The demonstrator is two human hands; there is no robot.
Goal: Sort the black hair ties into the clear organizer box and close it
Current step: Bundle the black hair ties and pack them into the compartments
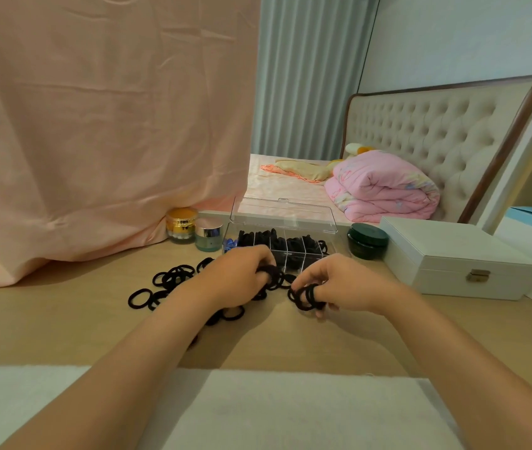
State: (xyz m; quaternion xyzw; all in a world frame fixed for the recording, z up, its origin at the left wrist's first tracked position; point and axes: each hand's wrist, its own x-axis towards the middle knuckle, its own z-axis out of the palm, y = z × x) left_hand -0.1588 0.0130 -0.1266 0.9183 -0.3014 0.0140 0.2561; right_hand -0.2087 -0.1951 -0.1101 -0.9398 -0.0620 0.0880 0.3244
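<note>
The left hand [238,274] curled its fingers [259,259] round a bunch of ties [271,276] just before the box [303,258], probably gathering a handful so one trip would fill a cell. The right hand [352,287] had several ties looped over its bent fingers [310,276], pinching them together. The lid [284,216] stood open at the back, leaving the cells reachable; some already held ties. Many loose ties [167,280] lay on the worktop [63,319], left of the hands, yet to be sorted

Black hair ties [173,280], clear organizer box [282,237], pink quilt [385,186], white case [453,254], dark green jar [368,241]
</note>
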